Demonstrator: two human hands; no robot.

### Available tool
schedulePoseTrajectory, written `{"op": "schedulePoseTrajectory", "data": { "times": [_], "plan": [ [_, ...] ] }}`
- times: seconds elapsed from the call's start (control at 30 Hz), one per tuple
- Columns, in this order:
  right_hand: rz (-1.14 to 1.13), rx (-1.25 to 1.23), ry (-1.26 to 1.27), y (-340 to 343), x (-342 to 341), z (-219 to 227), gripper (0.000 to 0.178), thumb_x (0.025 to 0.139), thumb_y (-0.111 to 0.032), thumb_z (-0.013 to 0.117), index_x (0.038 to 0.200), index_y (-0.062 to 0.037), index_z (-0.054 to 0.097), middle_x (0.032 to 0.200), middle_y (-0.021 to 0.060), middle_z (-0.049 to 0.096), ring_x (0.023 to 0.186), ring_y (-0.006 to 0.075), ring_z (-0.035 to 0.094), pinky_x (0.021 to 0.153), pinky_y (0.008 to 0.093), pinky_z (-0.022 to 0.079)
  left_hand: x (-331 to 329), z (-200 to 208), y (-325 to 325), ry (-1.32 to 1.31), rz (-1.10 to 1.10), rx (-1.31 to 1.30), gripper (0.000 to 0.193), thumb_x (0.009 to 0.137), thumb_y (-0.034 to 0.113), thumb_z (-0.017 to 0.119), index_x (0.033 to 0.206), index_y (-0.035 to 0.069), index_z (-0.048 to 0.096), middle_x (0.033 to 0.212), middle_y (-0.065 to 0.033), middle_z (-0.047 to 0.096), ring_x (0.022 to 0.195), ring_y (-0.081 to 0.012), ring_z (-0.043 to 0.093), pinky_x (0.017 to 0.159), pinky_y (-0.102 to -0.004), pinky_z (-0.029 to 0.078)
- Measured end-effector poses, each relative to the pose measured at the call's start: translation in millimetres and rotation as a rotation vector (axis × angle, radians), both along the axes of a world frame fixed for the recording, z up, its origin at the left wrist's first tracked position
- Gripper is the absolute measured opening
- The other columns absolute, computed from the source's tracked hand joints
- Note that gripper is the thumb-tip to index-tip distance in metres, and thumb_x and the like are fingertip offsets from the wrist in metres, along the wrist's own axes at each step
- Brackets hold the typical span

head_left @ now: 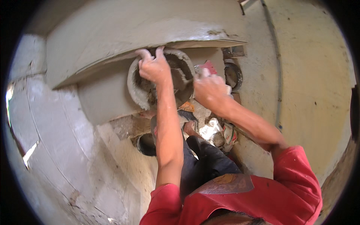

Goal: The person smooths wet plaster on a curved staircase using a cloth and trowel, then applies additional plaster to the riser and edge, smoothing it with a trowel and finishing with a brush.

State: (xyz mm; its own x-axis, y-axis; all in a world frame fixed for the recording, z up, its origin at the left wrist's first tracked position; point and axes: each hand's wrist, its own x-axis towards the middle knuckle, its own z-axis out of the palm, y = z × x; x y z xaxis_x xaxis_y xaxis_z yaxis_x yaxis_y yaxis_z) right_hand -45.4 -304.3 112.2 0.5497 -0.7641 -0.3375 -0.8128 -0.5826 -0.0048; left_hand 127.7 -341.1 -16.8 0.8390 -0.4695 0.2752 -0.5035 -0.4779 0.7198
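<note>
A smooth plastered ledge [150,30] spans the far side, its front edge running above my hands. Against that edge, my left hand [155,69] has two fingers stretched up and apart; the others are bent. Behind this hand and forearm is a round grey basin [135,88], crusted with wet mortar and partly covered by my arm. My right hand [212,89] is closed in a fist by the basin's right rim. What it grips, if anything, is hidden. Just beyond its knuckles shows a red piece [209,67] whose kind I cannot make out.
Below stand my legs in dark trousers [210,153], with a dark round container [146,144] to their left. Another dark round container [233,76] is at the right. Rubble and a crumpled white bag [229,134] lie near my feet. A yellowish wall [315,75] rises at right.
</note>
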Motion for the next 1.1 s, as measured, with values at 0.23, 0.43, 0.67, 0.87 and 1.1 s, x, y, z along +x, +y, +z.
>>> {"op": "schedulePoseTrajectory", "data": {
  "times": [0.23, 0.43, 0.67, 0.87, 1.1],
  "plan": [
    [-0.058, 0.09, -0.071, 9.2, 20.9, -19.8, 0.018, 0.09, -0.014, 0.068, 0.091, -0.0002, 0.08, 0.097, 0.0244, 0.072, 0.085, 0.0343, 0.076, 0.072, 0.0436, 0.062, 1.5, -3.7, 0.8, 0.047, -0.027, 0.036, 0.069, 0.08, 0.034, 0.092, 0.126, -0.013, 0.072, 0.057, -0.0108, 0.064, 0.059, -0.0367, 0.064, 0.073, -0.0478, 0.052],
    [-0.047, 0.256, -0.123, 13.1, 29.6, -20.3, 0.027, 0.088, -0.019, 0.071, 0.102, 0.0033, 0.075, 0.103, 0.0262, 0.071, 0.086, 0.0425, 0.077, 0.076, 0.0506, 0.062, 1.6, 4.5, 0.1, 0.076, -0.028, 0.058, 0.064, 0.08, 0.032, 0.092, 0.122, -0.012, 0.074, 0.057, -0.0116, 0.065, 0.062, -0.0381, 0.066, 0.074, -0.049, 0.052],
    [-0.238, 0.492, -0.225, 13.9, -10.3, -10.8, 0.046, 0.093, -0.039, 0.075, 0.125, -0.0052, 0.078, 0.112, 0.024, 0.074, 0.1, 0.0457, 0.074, 0.09, 0.0554, 0.058, -0.5, 20.1, 1.6, 0.164, -0.025, 0.076, 0.068, 0.08, 0.033, 0.093, 0.126, -0.013, 0.073, 0.063, -0.0174, 0.07, 0.065, -0.038, 0.068, 0.076, -0.0502, 0.053],
    [-0.344, 0.462, -0.234, 29.9, -61.4, -8.0, 0.049, 0.095, -0.044, 0.074, 0.127, -0.0069, 0.079, 0.112, 0.0248, 0.074, 0.107, 0.0454, 0.071, 0.095, 0.0533, 0.055, 3.0, 30.3, 3.0, 0.124, -0.042, 0.155, 0.062, 0.08, 0.04, 0.091, 0.115, -0.008, 0.076, 0.074, -0.0262, 0.073, 0.082, -0.0494, 0.074, 0.076, -0.0544, 0.054],
    [-0.441, 0.454, -0.292, 42.0, -105.1, -16.9, 0.051, 0.095, -0.039, 0.077, 0.13, -0.0017, 0.075, 0.115, 0.0256, 0.072, 0.108, 0.0445, 0.069, 0.096, 0.0505, 0.054, 16.1, 46.7, 13.3, 0.403, -0.118, 0.018, 0.042, 0.09, 0.024, 0.084, 0.111, -0.01, 0.075, 0.064, -0.0179, 0.065, 0.062, -0.0237, 0.063, 0.074, -0.0407, 0.053]
  ]
}}
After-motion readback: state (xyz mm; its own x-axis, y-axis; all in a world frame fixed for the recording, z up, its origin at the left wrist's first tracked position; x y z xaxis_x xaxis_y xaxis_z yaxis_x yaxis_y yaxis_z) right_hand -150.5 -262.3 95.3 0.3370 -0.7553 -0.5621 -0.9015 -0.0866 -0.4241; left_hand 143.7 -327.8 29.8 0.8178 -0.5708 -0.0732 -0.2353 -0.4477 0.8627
